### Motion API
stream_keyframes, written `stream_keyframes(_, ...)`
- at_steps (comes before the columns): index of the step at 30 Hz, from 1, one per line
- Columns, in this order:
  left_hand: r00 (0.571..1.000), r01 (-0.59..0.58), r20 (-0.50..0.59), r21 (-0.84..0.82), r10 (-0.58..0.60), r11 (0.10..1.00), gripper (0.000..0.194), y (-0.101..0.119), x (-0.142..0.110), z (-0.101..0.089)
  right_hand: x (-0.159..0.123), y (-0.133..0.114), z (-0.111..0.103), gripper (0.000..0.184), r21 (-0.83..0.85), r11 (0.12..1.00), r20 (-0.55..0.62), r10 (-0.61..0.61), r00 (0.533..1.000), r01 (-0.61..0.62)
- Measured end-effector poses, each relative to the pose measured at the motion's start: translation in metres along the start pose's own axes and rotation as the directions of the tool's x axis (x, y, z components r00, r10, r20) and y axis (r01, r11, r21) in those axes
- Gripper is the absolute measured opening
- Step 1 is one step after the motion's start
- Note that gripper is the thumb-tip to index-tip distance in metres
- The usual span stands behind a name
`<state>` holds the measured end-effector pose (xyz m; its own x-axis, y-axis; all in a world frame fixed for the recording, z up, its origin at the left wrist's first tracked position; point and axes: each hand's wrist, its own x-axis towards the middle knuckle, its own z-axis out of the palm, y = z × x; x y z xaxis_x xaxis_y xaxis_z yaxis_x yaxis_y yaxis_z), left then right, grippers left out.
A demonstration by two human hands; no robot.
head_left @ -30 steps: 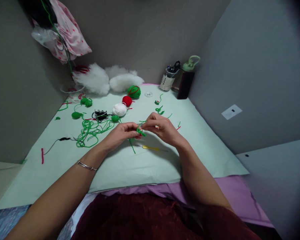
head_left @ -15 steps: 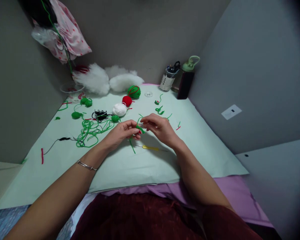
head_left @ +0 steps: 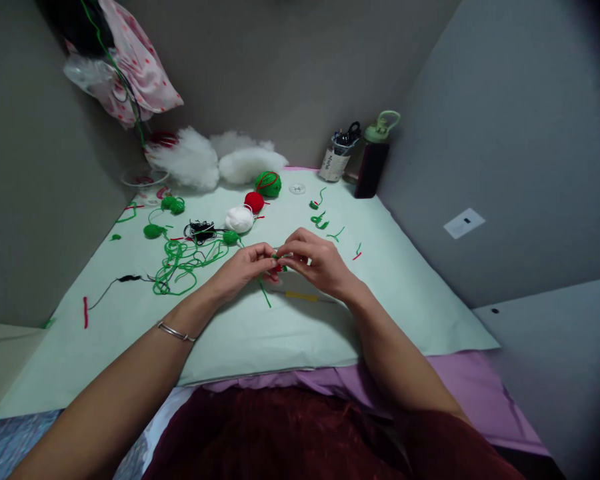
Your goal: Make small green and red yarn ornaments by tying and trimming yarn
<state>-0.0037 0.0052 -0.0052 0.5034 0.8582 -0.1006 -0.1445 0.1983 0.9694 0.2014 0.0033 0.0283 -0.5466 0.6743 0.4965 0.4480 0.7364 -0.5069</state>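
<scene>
- A red-and-green piece (head_left: 280, 268) is clamped by fingers of the left hand (head_left: 240, 270), beyond the yellow-handled tool (head_left: 301, 296).
- Right hand (head_left: 323, 263): fingers' state cannot be told.

"Can you read any writing here?"

"Not one word. The pale label (head_left: 332, 165) on the holder (head_left: 347, 156) with the scissors (head_left: 351, 133) bears dark characters, but they're too small and blurred to make out."

"And the plate (head_left: 465, 224) on the right-hand wall (head_left: 485, 147)?"

"Just a small dark rectangle."

"Those pink marks (head_left: 161, 193) at the back left?"

"I can't tell whether they're letters."
</scene>
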Motion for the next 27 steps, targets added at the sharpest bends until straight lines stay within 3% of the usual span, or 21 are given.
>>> stream_keyframes(3,1.0,0.001,0.018,0.023,-0.001,1.0,0.021,-0.002,0.0,0.001,-0.001,0.001,0.003,0.015,-0.086,0.996,0.085,0.001,0.996,0.006)
stream_keyframes(7,0.999,0.02,0.046,0.046,-0.022,0.999,0.018,-0.003,0.0,0.003,-0.001,0.0,0.004,0.016,-0.062,0.998,0.138,0.005,0.99,0.004)
stream_keyframes(9,0.999,0.022,0.048,0.063,-0.025,0.998,0.018,-0.001,-0.001,0.003,0.0,-0.003,0.002,0.017,-0.054,0.998,0.118,-0.02,0.993,0.027)
stream_keyframes(13,0.997,0.02,0.067,0.064,-0.025,0.998,0.02,0.006,-0.004,0.003,0.001,-0.01,0.002,0.016,-0.007,0.998,-0.06,-0.064,0.996,0.064)
stream_keyframes(16,0.997,0.009,0.073,0.055,-0.013,0.998,0.02,0.009,-0.004,0.003,0.0,-0.013,0.004,0.015,0.063,0.996,-0.125,-0.058,0.99,0.067)
stream_keyframes(22,0.997,0.008,0.077,0.069,-0.014,0.998,0.017,0.011,-0.005,0.004,0.001,-0.013,0.009,0.014,0.121,0.992,-0.153,-0.008,0.988,0.026)
stream_keyframes(27,0.997,0.025,0.069,0.068,-0.03,0.997,0.016,0.017,-0.01,0.005,0.004,-0.002,0.013,0.014,0.273,0.962,-0.031,0.034,0.999,-0.024)
